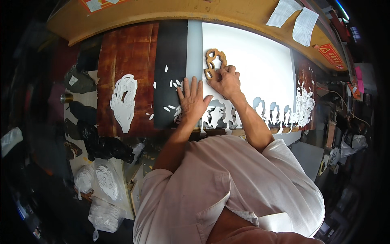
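Observation:
A brown, loop-shaped cutting die (209,67) with openings in its outline stands near the left edge of a white sheet (260,57). My right hand (227,83) grips the die's near right side, thumb and fingers closed on it. Flat and with fingers spread, my left hand (192,99) rests across the sheet's left edge and the dark pad (170,44), holding nothing. Along the sheet's near edge runs a ragged strip of white offcut (228,112) with cut-out holes, partly hidden by my right forearm.
Stacked white cut pieces (124,103) lie on a reddish-brown board (130,49) at left. Small white scraps (304,105) heap up at right. A yellow-brown beam (162,20) crosses the far side. Bagged white pieces (106,179) and black plastic (101,142) are at lower left.

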`<state>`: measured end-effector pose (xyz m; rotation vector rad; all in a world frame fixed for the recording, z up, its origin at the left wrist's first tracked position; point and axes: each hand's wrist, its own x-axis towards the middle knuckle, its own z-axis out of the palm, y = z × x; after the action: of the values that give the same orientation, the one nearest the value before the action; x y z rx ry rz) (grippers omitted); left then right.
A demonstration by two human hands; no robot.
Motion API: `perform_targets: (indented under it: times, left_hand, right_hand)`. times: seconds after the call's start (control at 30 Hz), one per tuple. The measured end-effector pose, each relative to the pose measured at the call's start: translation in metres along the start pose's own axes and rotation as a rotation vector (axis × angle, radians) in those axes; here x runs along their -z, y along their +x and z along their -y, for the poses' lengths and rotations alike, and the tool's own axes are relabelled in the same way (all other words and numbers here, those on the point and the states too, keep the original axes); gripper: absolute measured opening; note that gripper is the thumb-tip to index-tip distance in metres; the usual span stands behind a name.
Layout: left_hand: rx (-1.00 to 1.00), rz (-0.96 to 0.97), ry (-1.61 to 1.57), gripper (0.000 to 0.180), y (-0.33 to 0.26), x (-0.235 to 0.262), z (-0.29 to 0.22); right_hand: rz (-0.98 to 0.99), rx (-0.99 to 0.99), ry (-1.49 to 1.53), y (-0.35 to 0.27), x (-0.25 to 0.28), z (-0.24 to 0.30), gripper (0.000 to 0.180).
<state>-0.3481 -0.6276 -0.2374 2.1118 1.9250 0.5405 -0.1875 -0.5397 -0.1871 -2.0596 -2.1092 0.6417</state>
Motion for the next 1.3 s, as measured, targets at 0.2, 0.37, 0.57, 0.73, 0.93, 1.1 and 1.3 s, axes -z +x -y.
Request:
perform_targets:
  times: [0.2,0.37,0.57,0.73,0.93,1.1,1.3]
  left_hand:
    - [-0.006,0.017,0.001,0.079,0.002,-0.001,0.002]
    - [-0.029,-0.008,0.026,0.078,0.002,-0.003,0.004]
    - [-0.152,-0.073,-0.123,0.069,-0.008,0.002,0.030]
    - [-0.105,-0.258,-0.284,0.055,-0.102,0.006,0.036]
    - [-0.056,-0.325,-0.154,0.026,-0.146,-0.015,0.033]
    - [-0.172,-0.384,-0.011,0.028,-0.140,-0.021,0.034]
    - [-0.134,-0.378,-0.008,0.034,-0.143,-0.023,0.036]
  right_hand:
    - [-0.046,0.005,-0.030,-0.007,-0.003,-0.001,0.058]
    - [-0.077,0.038,0.011,-0.016,0.004,-0.002,0.065]
    - [-0.012,-0.004,0.690,0.001,0.031,-0.056,0.053]
    - [-0.123,-0.095,0.594,-0.085,0.028,-0.133,0.044]
    - [-0.205,-0.131,0.879,-0.158,-0.001,-0.193,0.033]
    - [-0.597,-0.220,0.917,-0.174,0.040,-0.261,0.050]
    - [-1.292,-0.069,0.494,-0.157,0.116,-0.325,0.050]
